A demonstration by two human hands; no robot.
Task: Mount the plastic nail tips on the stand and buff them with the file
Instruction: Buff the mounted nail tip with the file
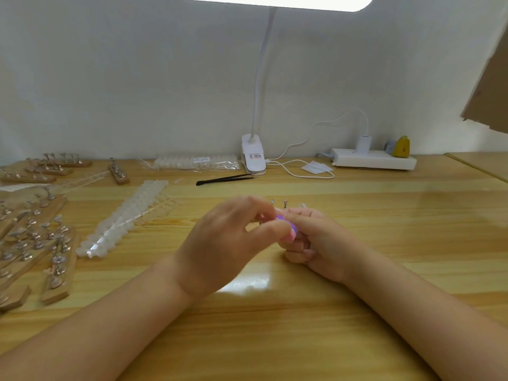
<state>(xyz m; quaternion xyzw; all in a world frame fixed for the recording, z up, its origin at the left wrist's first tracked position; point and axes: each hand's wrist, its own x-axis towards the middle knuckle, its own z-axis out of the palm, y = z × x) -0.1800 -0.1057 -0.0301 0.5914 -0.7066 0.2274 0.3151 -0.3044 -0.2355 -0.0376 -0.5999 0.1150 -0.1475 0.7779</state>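
Observation:
My left hand [228, 237] and my right hand [316, 243] meet at the middle of the wooden table [384, 215]. A small purple file [286, 222] shows between them, pinched by my left thumb and forefinger. My right hand's fingers are curled round the nail stand. Only three thin metal pegs of the stand [285, 202] stick up behind its knuckles, and its base is hidden. Any nail tip on those pegs is too small to make out.
Several wooden stands with metal pegs [57, 259] lie at the left, beside strips of clear nail tips [123, 221]. A bag of tips [196, 162], black tweezers [224, 179], a clip lamp [253, 155], its cable and a power strip [373, 159] line the back.

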